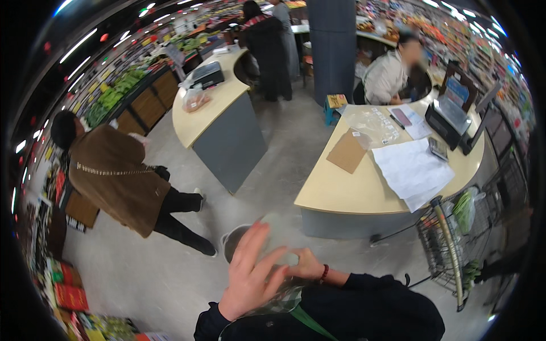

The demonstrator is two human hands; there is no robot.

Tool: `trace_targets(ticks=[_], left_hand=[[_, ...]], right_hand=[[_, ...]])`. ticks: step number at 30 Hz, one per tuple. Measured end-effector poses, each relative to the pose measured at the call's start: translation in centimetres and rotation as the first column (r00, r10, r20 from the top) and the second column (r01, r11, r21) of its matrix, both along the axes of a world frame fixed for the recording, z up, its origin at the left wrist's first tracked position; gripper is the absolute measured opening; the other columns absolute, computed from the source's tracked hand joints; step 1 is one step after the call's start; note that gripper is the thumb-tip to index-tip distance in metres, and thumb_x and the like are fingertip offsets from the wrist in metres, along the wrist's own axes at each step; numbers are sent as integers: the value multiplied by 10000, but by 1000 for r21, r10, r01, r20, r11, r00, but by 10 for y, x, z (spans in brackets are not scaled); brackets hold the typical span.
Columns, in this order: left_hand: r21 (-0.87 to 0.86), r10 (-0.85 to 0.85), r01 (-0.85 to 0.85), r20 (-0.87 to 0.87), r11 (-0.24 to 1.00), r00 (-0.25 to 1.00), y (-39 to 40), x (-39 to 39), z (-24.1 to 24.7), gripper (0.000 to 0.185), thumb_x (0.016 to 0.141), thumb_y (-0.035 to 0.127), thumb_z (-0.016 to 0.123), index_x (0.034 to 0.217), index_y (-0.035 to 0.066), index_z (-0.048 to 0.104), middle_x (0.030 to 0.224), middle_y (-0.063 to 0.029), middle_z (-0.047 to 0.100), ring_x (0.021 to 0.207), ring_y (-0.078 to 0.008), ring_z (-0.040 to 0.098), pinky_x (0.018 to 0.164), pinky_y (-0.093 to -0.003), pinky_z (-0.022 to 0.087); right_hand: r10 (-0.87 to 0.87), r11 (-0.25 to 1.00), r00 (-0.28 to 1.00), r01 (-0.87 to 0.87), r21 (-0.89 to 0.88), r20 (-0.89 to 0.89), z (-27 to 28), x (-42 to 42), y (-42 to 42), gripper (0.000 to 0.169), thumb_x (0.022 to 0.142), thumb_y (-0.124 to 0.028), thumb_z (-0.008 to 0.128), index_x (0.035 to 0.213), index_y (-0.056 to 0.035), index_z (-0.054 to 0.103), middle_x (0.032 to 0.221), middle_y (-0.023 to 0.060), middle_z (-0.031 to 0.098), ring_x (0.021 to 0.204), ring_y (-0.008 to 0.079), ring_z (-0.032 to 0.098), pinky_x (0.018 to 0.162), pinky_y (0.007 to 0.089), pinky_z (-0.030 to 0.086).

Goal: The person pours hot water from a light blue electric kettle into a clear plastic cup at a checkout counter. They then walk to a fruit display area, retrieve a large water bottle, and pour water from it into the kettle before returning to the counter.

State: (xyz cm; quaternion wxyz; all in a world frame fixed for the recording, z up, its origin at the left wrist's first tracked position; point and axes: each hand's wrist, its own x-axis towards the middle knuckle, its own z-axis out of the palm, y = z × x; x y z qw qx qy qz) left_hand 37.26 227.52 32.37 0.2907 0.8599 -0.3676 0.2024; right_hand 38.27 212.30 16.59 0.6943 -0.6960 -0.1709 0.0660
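Note:
My left hand (251, 273) is raised in front of my chest at the bottom centre, its fingers spread. Beside it, my right hand (308, 264), with a dark red bead bracelet at the wrist, has its fingers closed on a pale, translucent thing (277, 234). Motion blur hides what kind of thing this is, and whether my left fingers touch it. Behind my left hand a round metal-rimmed container (236, 234) with a side handle shows in part. A checked cloth (286, 300) and a green strap (313, 320) lie over my dark clothing.
Ahead right stands a curved counter (315, 187) with a scale (448, 119), a cardboard piece (347, 151) and white paper (409, 166); a person sits behind it. Another counter (213, 115) is ahead left. A person in brown walks at left. A shopping cart (448, 251) stands right.

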Motion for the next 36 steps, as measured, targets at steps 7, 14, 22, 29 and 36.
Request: trace_targets(ticks=[7,14,22,29,36], left_hand=[[102,-143,136,60,985,988,40,189,16,350,628,119,708,952,14,628,1279,-246,417,1192,-448,397,959,-489,369],[116,-397,390,45,913,917,78,387,-7,367,622,118,710,967,23,630,1289,-245,406,1202,-437,393,964,-473,373],[-64,-747,745,-12,664,664,40,579,-15,346,653,165,733,966,60,631,1276,-231,425,1196,-427,415,982,-485,353],[-168,-886,877,37,451,462,-45,734,-28,318,669,173,729,951,68,625,1240,-223,471,1177,-403,453,983,-479,352],[74,-833,833,132,549,537,-162,884,15,307,690,166,702,967,66,616,1238,-188,492,1179,-351,464,1036,-497,262]], right_hand=[[-147,988,986,151,-35,82,6,188,63,381,713,-303,682,982,-37,643,757,123,659,669,133,622,622,304,483],[-322,947,945,321,26,58,-18,348,106,327,730,-211,704,992,-28,634,828,109,667,772,107,605,680,294,482],[-548,778,793,600,187,-268,-12,472,90,315,735,-170,684,962,34,604,865,77,642,804,106,584,696,272,481],[-715,650,665,746,146,-215,-32,609,9,262,734,-144,689,903,33,596,823,52,631,773,65,567,629,242,473],[-690,697,705,708,115,-163,15,769,-120,317,759,-159,675,992,40,595,828,53,640,756,48,562,624,232,473]])
